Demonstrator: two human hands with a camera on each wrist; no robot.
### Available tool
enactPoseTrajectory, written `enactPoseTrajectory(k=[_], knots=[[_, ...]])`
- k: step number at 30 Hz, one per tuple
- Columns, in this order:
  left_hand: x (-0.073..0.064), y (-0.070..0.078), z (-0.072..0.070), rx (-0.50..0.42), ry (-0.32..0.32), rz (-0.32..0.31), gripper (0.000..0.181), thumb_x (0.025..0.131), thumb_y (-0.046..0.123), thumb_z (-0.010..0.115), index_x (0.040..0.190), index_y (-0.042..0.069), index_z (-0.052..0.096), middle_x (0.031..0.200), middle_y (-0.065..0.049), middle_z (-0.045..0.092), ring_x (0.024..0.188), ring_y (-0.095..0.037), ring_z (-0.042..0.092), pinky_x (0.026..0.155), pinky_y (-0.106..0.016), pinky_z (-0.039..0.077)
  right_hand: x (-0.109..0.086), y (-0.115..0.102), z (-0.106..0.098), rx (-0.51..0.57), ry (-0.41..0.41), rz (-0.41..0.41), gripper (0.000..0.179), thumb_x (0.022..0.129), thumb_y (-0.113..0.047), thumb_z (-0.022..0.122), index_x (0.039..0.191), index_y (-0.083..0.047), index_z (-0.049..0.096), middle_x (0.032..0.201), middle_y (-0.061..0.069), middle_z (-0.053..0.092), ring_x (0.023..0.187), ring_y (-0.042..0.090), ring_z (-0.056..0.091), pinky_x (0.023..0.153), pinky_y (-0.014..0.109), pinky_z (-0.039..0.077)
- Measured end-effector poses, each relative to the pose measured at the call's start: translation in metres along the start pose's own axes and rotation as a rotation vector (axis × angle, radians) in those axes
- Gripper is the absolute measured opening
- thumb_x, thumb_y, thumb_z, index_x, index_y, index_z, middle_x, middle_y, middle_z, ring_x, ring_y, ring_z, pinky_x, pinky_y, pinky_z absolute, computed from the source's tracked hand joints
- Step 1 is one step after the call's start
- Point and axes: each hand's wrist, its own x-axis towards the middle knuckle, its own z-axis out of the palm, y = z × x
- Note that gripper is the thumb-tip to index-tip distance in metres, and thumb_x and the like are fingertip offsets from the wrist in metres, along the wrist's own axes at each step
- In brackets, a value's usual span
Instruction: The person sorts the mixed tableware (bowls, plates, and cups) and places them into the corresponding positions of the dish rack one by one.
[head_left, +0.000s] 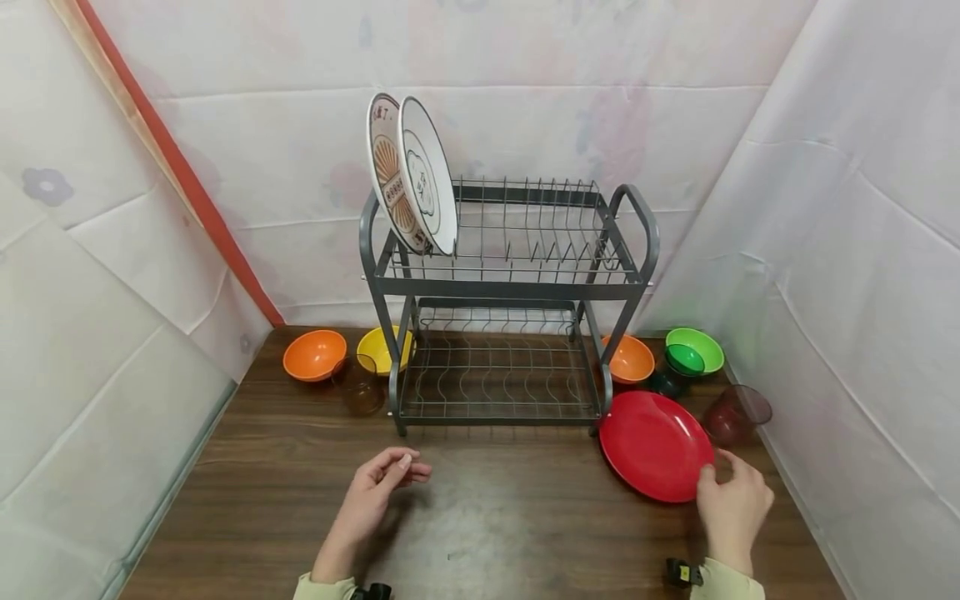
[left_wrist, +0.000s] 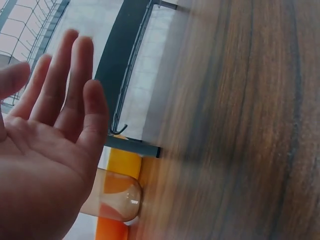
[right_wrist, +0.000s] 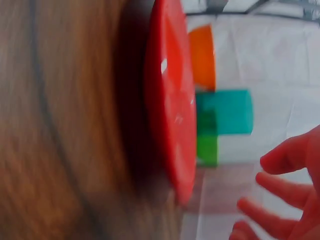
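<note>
My right hand [head_left: 735, 504] is at the near right edge of a red plate [head_left: 657, 447]. In the right wrist view its fingers [right_wrist: 272, 185] are spread apart with a gap between them and the plate [right_wrist: 172, 100]. The plate lies at the right front of a dark two-tier dish rack [head_left: 510, 290]. My left hand [head_left: 378, 487] hovers over the wooden table, in front of the rack's left leg. Its palm and loosely bent fingers [left_wrist: 82, 95] show in the left wrist view, holding nothing.
Two patterned plates [head_left: 429, 175] stand at the rack's upper left. Left of the rack are an orange bowl [head_left: 315, 354], a yellow bowl [head_left: 377, 350] and a brown glass [head_left: 360, 387]. On the right are another orange bowl [head_left: 631, 360], a green bowl [head_left: 708, 346], a teal glass [head_left: 671, 379] and a reddish glass [head_left: 735, 415].
</note>
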Motion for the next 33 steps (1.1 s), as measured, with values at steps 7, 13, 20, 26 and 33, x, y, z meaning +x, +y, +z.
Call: enactPoseTrajectory(k=[7,13,20,26,33], knots=[[0.001,-0.002,0.004,0.021,-0.12,0.005,0.035,0.106,0.017,0.048,0.118,-0.015,0.055,0.106,-0.023,0.071,0.097,-0.026,0.07,0.089,-0.038,0.053,0.0,0.022,-0.001,-0.072,-0.118,0.128,0.04,0.09,-0.01,0.054,0.123,0.011,0.057,0.126,0.04,0.049,0.123,0.056,0.034,0.099,0.061,0.021],[0.001,-0.003,0.005,0.018,-0.115,-0.005,0.035,0.106,0.017,0.049,0.118,-0.015,0.055,0.106,-0.023,0.071,0.097,-0.028,0.07,0.089,-0.038,0.053,-0.002,0.031,0.002,-0.07,-0.22,0.215,0.039,0.093,-0.014,0.055,0.124,0.009,0.056,0.121,0.035,0.056,0.114,0.053,0.046,0.093,0.061,0.034],[0.002,-0.004,0.005,0.024,-0.101,-0.031,0.038,0.106,0.019,0.05,0.118,-0.017,0.055,0.106,-0.024,0.071,0.098,-0.03,0.07,0.09,-0.043,0.053,0.004,0.034,0.013,-0.043,-0.291,0.248,0.06,0.096,-0.027,0.063,0.135,0.014,0.043,0.1,0.027,0.068,0.106,0.05,0.056,0.092,0.059,0.039],[0.003,-0.008,0.005,0.05,-0.121,-0.036,0.037,0.106,0.019,0.05,0.118,-0.016,0.056,0.105,-0.023,0.071,0.098,-0.04,0.068,0.09,-0.046,0.052,0.0,0.032,0.017,-0.045,-0.331,0.266,0.057,0.097,-0.025,0.062,0.127,0.02,0.045,0.065,0.006,0.066,0.073,0.031,0.064,0.072,0.044,0.046],[0.002,-0.007,0.004,0.109,-0.131,-0.086,0.038,0.106,0.022,0.051,0.119,-0.013,0.058,0.103,-0.019,0.072,0.099,-0.042,0.067,0.091,-0.045,0.051,-0.001,0.03,0.014,0.014,-0.281,0.301,0.049,0.1,-0.02,0.051,0.129,0.017,0.041,0.098,0.031,0.061,0.092,0.045,0.061,0.074,0.051,0.047]])
